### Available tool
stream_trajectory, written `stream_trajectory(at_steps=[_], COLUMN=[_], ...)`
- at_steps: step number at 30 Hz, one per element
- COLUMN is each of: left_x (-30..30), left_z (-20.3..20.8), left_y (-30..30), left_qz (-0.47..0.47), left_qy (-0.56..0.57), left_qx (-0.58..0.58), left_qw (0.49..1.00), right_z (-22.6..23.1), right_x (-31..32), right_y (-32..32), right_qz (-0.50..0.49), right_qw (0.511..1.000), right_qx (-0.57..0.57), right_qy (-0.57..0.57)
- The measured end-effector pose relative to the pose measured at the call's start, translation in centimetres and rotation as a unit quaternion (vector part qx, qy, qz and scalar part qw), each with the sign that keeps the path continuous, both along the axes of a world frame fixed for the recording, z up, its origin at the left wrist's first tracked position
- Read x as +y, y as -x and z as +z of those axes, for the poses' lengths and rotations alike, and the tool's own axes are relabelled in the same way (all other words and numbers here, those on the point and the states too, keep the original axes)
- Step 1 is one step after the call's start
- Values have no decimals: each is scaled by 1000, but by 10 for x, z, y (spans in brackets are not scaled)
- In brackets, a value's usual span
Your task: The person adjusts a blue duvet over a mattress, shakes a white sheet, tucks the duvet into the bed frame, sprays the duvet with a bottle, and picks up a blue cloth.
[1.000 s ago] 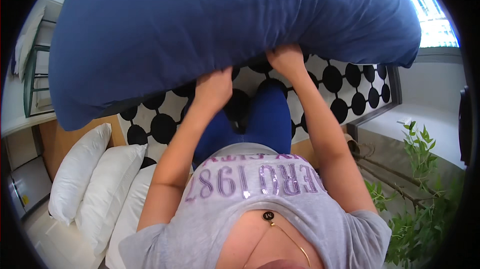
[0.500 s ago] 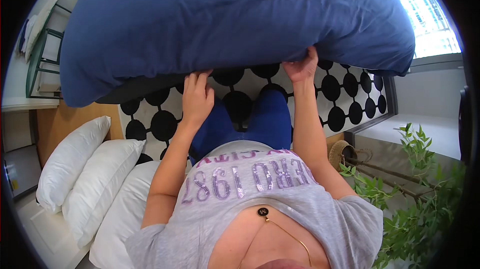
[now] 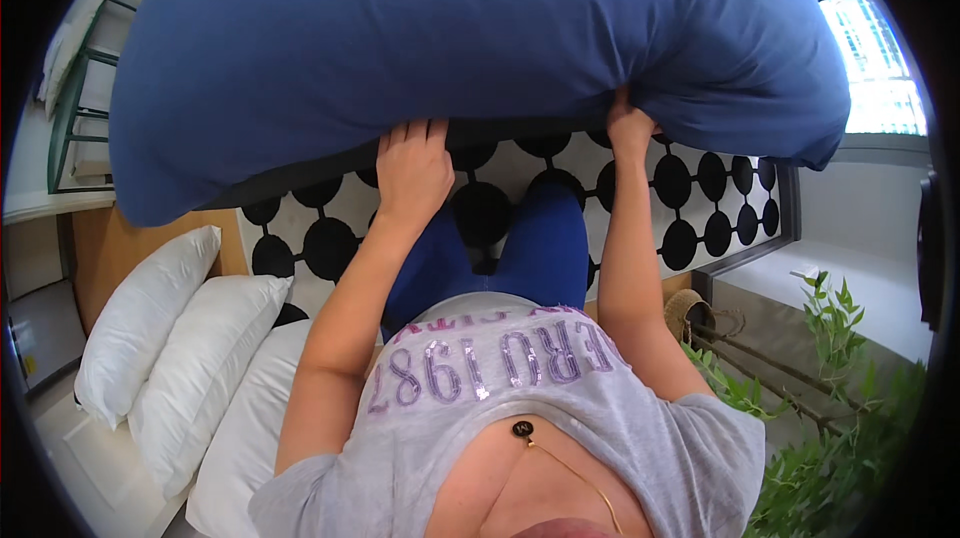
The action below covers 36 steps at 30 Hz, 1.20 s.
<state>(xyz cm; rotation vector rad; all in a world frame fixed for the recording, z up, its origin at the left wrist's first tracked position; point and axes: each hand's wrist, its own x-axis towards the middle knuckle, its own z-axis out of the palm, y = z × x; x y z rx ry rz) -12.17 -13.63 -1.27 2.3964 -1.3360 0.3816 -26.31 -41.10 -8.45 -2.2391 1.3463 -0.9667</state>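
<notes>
A: Status, hands first?

B: My left hand (image 3: 412, 170) is spread flat, fingers pressed up against the lower edge of the big blue pillow (image 3: 480, 48). My right hand (image 3: 628, 128) is clenched on a fold of the same edge, fingertips buried in the cloth. Both arms are stretched out in front of me

A: How far along?

B: The pillow is off the bed and raised in front of me, carried by both hands; that much is done. By my reckoning the case is already fully on, since I see no bare filling and no open end from here. It has not been set down anywhere yet

A: The pillow itself?

B: Plump, long, dark blue, smooth across the middle, puckered where my right hand bunches it. It spans well past both hands on either side

A: Beyond the hands?

B: Below them lies the black-and-white spotted rug (image 3: 690, 208). To the left of my left arm, white pillows (image 3: 170, 328) are stacked on the bed. Right of my right arm is a green plant (image 3: 830, 408), and a bright window (image 3: 880, 68) past the pillow's right end
</notes>
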Motion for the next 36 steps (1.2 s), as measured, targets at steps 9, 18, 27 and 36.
stream_trajectory(at_steps=[9, 18, 27, 36], left_x=[-29, -23, -36, 81], left_z=[15, -8, 8, 21], left_y=[-19, -23, -27, -20], left_qz=[-44, -59, -51, 21], left_qy=[-127, -11, -171, 70], left_qx=[111, 32, 144, -64], left_qw=[985, 998, 974, 995], right_z=[27, 83, 75, 109], right_x=[4, 132, 116, 105], right_y=[6, -16, -57, -67], right_qz=[-77, 232, 263, 249], right_qw=[974, 943, 905, 883], right_qx=[205, 61, 309, 398], right_qy=[-58, 230, 127, 16])
